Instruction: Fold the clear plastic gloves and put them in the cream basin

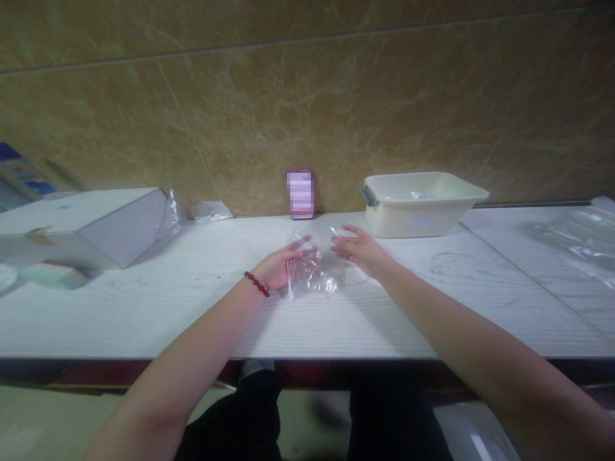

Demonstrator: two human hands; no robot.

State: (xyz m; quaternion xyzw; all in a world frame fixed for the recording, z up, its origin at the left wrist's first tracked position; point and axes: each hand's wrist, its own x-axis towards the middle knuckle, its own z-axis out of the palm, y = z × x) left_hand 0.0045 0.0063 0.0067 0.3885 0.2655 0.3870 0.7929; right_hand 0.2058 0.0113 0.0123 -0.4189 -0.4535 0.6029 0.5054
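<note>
There's the clear plastic bag, crinkled and shiny, right between the two hands, over the middle of the tabletop; whether its lower edge touches the surface, I can't tell. The left hand has its grip closed on the bag's left side, thumb in front, fingers showing through the film. And the right hand, at the upper right edge: fingers loosely parted, that grip partly bent, but whether it pinches the film I can't tell. A dark red bead bracelet circles the left wrist. Just behind the bag, a phone leans upright against the marbled wall. Right of it, a cream basin; far left, a white box.
</note>
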